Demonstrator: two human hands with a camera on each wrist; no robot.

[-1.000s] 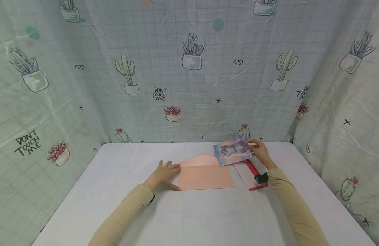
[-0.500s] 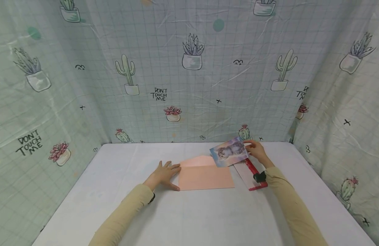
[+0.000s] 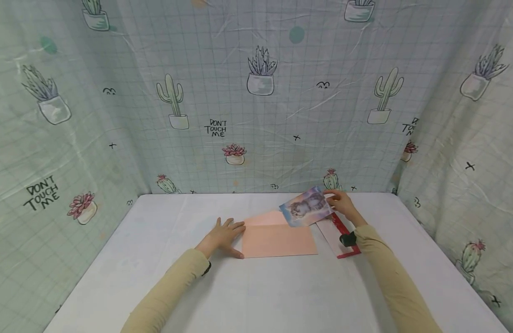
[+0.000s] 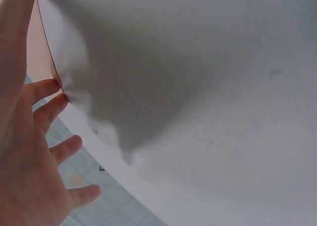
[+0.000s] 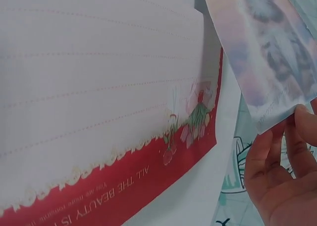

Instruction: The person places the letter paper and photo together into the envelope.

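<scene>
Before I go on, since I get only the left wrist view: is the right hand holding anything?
Observer: Yes, the right hand pinches a picture card near its right end.
Operator: Good. What is the peach strip by the left hand?
Observer: Part of an envelope; the head view shows its flap open on the side away from the person.
Operator: Any other paper around it?
Observer: Yes, a red-edged lined sheet lies to the envelope's right, partly hidden by the card and the right arm in the head view.
</scene>
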